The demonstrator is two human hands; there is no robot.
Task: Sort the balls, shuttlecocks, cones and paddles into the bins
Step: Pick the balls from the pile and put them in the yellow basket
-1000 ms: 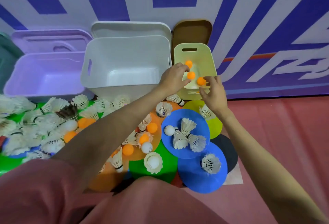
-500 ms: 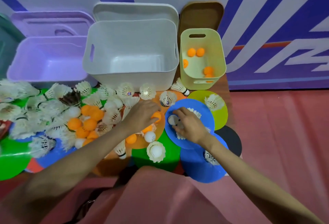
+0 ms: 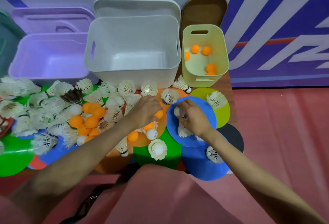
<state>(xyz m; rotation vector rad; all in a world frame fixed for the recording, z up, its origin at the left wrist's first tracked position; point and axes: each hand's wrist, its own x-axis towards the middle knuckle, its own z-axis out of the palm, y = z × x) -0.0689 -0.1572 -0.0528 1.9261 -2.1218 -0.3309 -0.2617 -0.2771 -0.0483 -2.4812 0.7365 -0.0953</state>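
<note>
Ball-gathering step: left hand (image 3: 146,110) curls its grip on an orange ball (image 3: 159,114), right hand (image 3: 193,117) pinches a white ball (image 3: 177,111); next, both go into the yellow bin (image 3: 222,49).

A person's left hand (image 3: 146,111) closes around an orange ball (image 3: 159,114) while the right hand (image 3: 193,117) pinches a white ball (image 3: 176,111) on a blue disc (image 3: 210,117), near a yellow bin (image 3: 222,53) holding orange balls.
</note>
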